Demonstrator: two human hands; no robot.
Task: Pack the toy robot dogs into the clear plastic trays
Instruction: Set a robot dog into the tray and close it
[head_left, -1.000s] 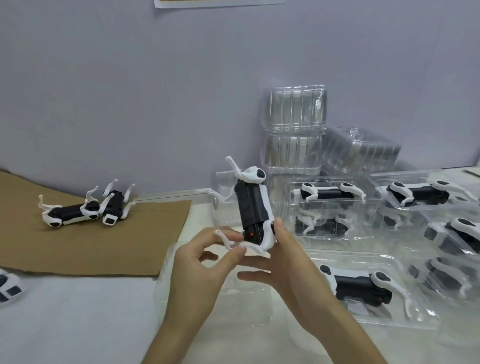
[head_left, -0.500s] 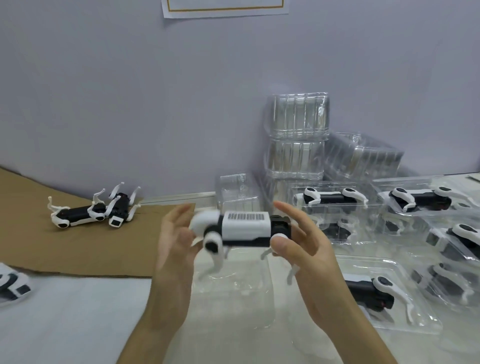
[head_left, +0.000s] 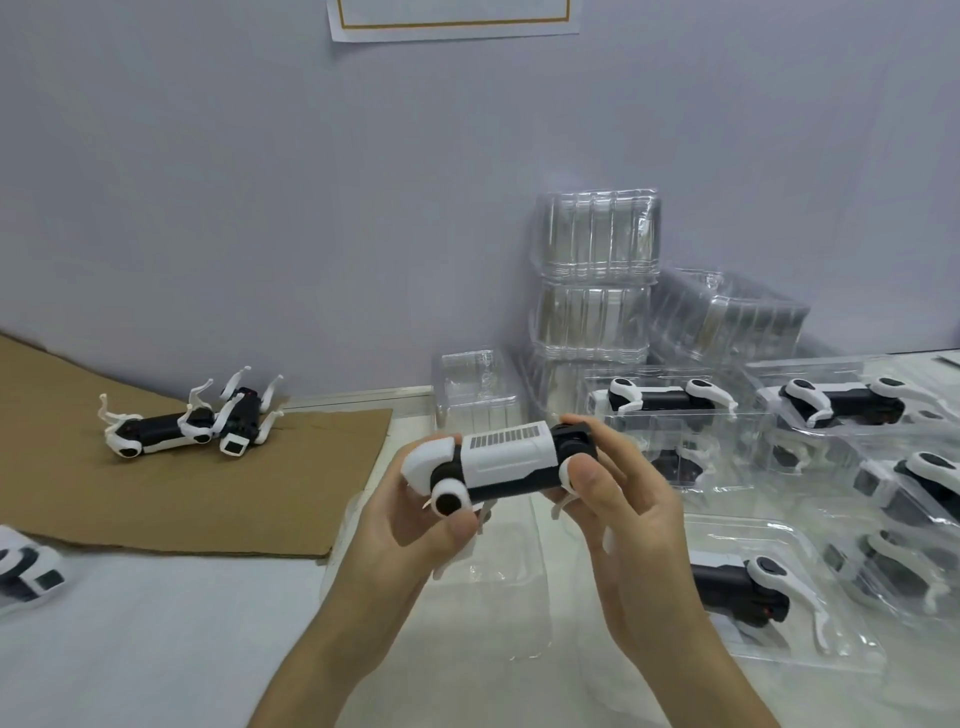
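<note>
- The toy robot dog (head_left: 498, 460) is up in the air over the bench (head_left: 130, 654), lying flat between both hands. It is hard, shiny plastic, white on top and black lower down, like a long box with round ends. A patch of grey stripes sits on its back.
- The left hand (head_left: 410, 525) curls round the dog's left end, thumb by a round white and black joint. The right hand (head_left: 623, 519) curls round the right end, thumb on the near side.
- Thin white legs hang down from the dog. The hands hide most of them.
- Under the hands lies an empty tray (head_left: 498, 618). It is thin and see-through, so it is hard to make out on the white bench.
- Just to the right, a second tray (head_left: 831, 660) holds a packed dog (head_left: 743, 592). The right wrist hides part of it.
- More filled trays (head_left: 841, 402) sit on the far right. They overlap and shine, so they are hard to count, and some are cut off by the edge.
- A tall stack of trays (head_left: 597, 270) stands at the wall (head_left: 260, 208), with a leaning stack (head_left: 727, 322) beside it.
- Two loose dogs (head_left: 192, 421) lie with legs up on flat brown cardboard (head_left: 182, 499).
- One blurry dog (head_left: 26, 571) is cut off at the left edge.
- The bench is white and smooth. The wall is plain pale grey, with a paper (head_left: 452, 21) cut off at the top.
</note>
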